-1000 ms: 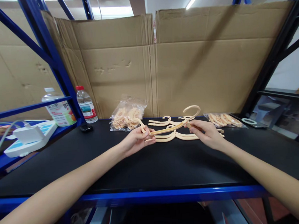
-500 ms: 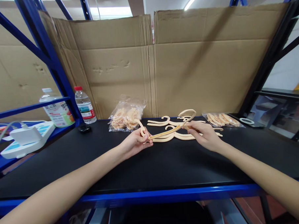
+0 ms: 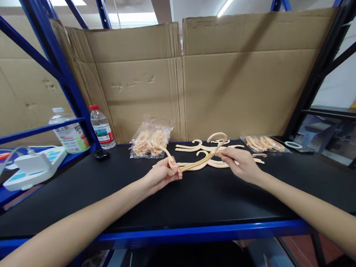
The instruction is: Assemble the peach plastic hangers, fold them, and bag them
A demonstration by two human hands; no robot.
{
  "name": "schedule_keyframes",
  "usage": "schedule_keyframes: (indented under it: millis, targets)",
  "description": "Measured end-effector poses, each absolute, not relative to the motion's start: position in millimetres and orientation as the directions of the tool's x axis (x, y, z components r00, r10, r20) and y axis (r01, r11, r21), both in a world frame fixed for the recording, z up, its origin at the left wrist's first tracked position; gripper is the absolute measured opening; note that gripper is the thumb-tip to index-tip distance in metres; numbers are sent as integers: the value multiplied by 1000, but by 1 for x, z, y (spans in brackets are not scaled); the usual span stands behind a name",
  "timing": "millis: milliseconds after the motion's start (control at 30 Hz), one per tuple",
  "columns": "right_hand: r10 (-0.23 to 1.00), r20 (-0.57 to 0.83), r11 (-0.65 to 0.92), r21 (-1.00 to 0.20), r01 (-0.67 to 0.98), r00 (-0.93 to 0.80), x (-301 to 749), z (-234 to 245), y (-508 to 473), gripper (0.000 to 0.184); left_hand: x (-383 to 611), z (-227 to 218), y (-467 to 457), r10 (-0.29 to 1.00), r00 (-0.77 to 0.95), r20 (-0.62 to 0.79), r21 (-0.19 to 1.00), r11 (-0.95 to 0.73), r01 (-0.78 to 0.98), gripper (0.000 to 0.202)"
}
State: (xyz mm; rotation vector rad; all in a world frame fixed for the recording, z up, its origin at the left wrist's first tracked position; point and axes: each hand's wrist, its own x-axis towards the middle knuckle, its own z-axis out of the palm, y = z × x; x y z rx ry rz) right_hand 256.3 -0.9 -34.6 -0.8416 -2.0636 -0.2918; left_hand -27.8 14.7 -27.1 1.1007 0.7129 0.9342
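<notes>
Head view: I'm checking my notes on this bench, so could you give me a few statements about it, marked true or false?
1. The left hand and right hand both hold one cream hanger piece. True.
2. The red-capped bottle lies on its side. False: it stands upright.
3. The bench top is white. False: it is black.
4. A white charger sits on the power strip. True.
5. The cardboard stands behind the bench top. True.

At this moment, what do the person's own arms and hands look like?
The left arm and right arm are bare where they show, with no sleeve, watch or bracelet. The left hand and right hand wear no gloves; rings, I cannot tell.
</notes>
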Motion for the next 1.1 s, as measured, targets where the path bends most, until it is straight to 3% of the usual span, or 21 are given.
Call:
schedule_keyframes:
  millis: [133, 300, 600, 733, 833, 867, 933, 967, 1033, 1100]
  targets:
    - [434, 808, 745, -74, 663, -398, 252, -35, -4, 20, -27, -30, 15, 913, 408, -9, 952, 133, -276, 31]
    - [517, 780, 659, -98, 745, -354, 248, -33, -8, 21, -26, -31, 17, 940, 342, 4, 934, 119, -338, 27]
    - [656, 718, 558, -254, 790, -233, 242, -32, -15, 20, -28, -31, 20, 964, 258, 59, 912, 53, -407, 22]
    - [673, 715, 554, -321, 768, -187, 243, -30, -11, 20, -27, -28, 18, 943, 333, 29, 907, 115, -406, 21]
    - [640, 753, 574, -334, 747, -155, 246, -28, -7, 22, -26, -28, 12, 872, 489, 2, 946, 158, -284, 24]
    - [629, 762, 578, -326, 748, -154, 248, -27, -5, 22, -25, -29, 9, 839, 543, 25, 975, 100, -199, 26]
    - [618, 769, 583, -307, 753, -165, 249, -26, -3, 23, -23, -28, -2, 753, 643, 139, 984, -180, -1, 24]
    - [622, 762, 586, -301, 753, -179, 250, -26, -3, 23, -22, -27, -8, 685, 697, 213, 921, -379, 91, 19]
    - [646, 733, 596, -309, 741, -214, 250, -26, -2, 22, -20, -24, -20, 495, 809, 317, 679, -714, 171, 12]
    - [682, 689, 605, -343, 719, -246, 248, -27, -3, 21, -19, -21, -28, 328, 888, 322, 473, -868, 150, 17]
